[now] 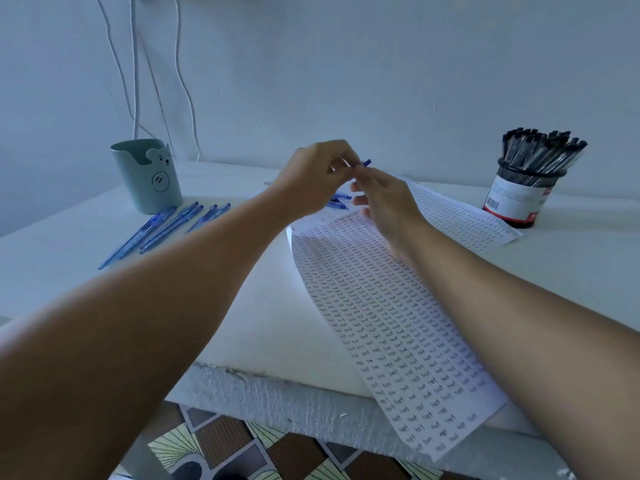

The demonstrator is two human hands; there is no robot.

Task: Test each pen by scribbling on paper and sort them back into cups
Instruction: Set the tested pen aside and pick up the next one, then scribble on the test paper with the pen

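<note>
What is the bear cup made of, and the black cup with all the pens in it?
The bear cup looks like matte plastic: smooth, pale green, one solid moulded piece with a drawn face. The black cup looks like metal wire mesh, since fine netting shows near its rim; a paper label wraps its lower part. Both are guesses from looks alone.

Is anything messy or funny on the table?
Yes. The long paper lies slanted and hangs over the table's front edge. Blue pens lie loose beside the green bear cup instead of inside it. Nothing looks spilled or broken.
</note>
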